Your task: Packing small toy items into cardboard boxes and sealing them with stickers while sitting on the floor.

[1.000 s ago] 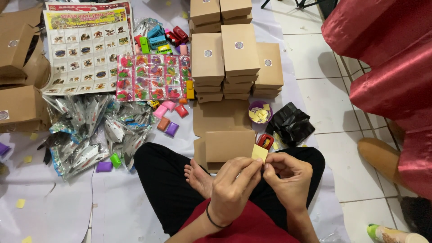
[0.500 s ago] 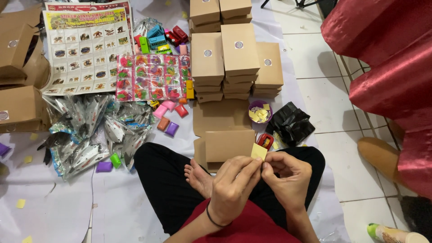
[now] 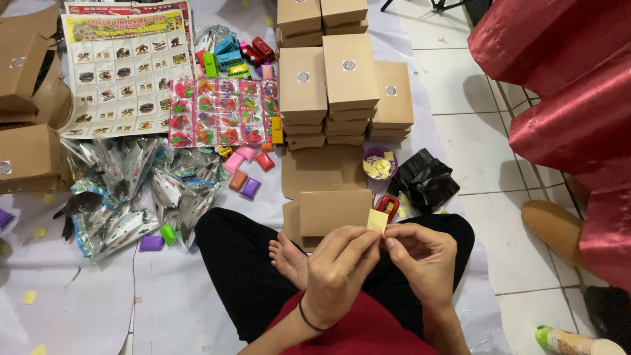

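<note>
Both hands meet over the lap, the left hand (image 3: 338, 263) and right hand (image 3: 420, 253) pinching a small yellow sticker (image 3: 377, 219) between fingertips, wrists bent inward. It looks like the backing is being peeled, which calls for a careful nail-edge pull. Just beyond lies a flat brown box (image 3: 335, 212) on the floor, with stacked boxes (image 3: 345, 82) farther off.
</note>
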